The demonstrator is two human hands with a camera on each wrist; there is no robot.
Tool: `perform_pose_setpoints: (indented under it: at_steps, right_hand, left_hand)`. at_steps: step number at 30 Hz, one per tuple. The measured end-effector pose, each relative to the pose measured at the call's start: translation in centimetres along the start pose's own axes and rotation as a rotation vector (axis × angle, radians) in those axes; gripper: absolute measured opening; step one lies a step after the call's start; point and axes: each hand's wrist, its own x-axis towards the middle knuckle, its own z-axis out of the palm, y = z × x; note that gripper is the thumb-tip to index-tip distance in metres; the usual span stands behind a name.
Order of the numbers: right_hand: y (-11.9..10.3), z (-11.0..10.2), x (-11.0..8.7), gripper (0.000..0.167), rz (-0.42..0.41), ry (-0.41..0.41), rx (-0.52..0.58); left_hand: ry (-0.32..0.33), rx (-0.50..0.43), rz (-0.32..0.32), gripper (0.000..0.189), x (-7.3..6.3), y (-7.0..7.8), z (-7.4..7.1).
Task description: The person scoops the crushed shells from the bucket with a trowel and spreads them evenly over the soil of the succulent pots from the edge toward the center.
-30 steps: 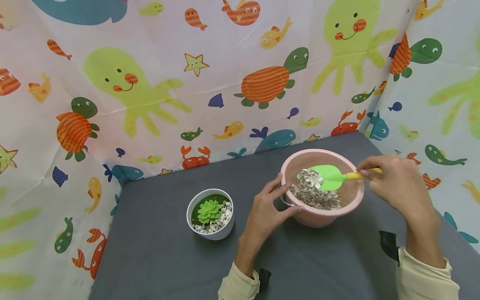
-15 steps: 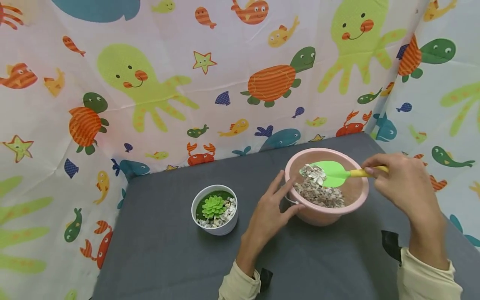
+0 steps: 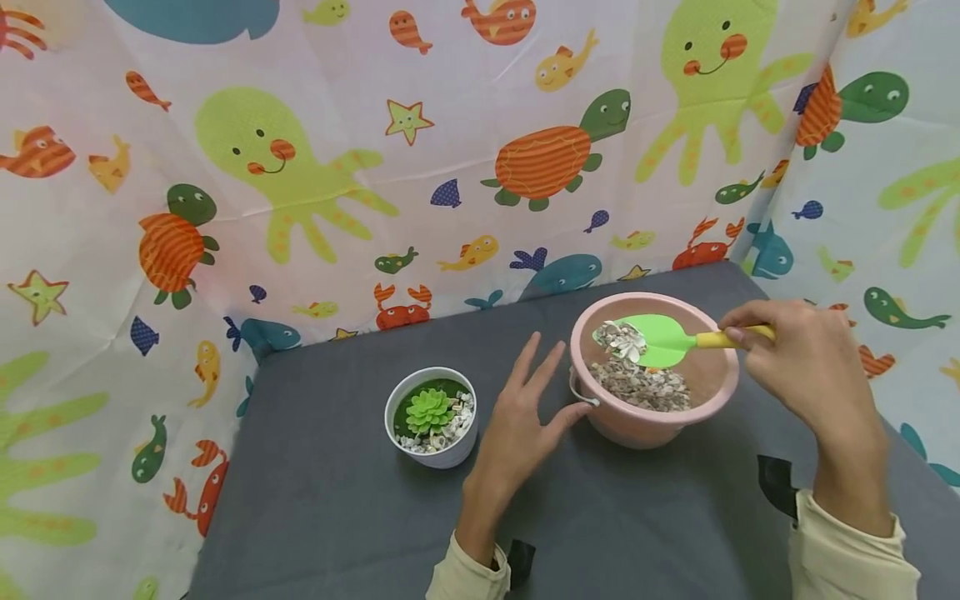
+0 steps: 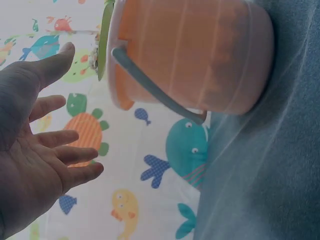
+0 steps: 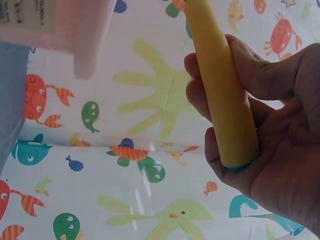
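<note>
The left hand [image 3: 517, 421], spread and empty, has come off the round pink plastic bucket [image 3: 637, 432], which seemingly needs no steadying; the right hand [image 3: 806, 358] grips the yellow-handled green shovel [image 3: 667, 342], pale chips [image 3: 621, 340] aboard, over the bucket.

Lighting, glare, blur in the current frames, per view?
Head: fairly even light, soft shadow below the pink bucket; left wrist: left hand dim against the bright curtain, scene turned sideways; right wrist: pale glare streaks on the curtain, bucket label too soft to read.

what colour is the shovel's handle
Yellow, with a teal end; the handle shows best in the right wrist view.
</note>
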Motion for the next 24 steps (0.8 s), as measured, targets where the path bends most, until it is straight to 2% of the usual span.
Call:
perform_pose_setpoints:
  at_steps: [10,17,24]
  right_hand:
    - [-1.7,0.2,0.6,0.015,-0.057,0.023,0.018]
    - [-3.1,1.1,0.8,0.015,-0.065,0.002,0.050]
    - [-4.3,1.9,1.1,0.014,-0.117,0.002,0.084]
  left_hand:
    - [0.036,0.025,-0.074,0.079,-0.9,-0.4,-1.8]
    - [0.063,0.082,-0.116,0.082,-1.8,-0.9,-2.8]
    - [0.105,0.095,-0.149,0.084,-2.5,-1.8,-3.8]
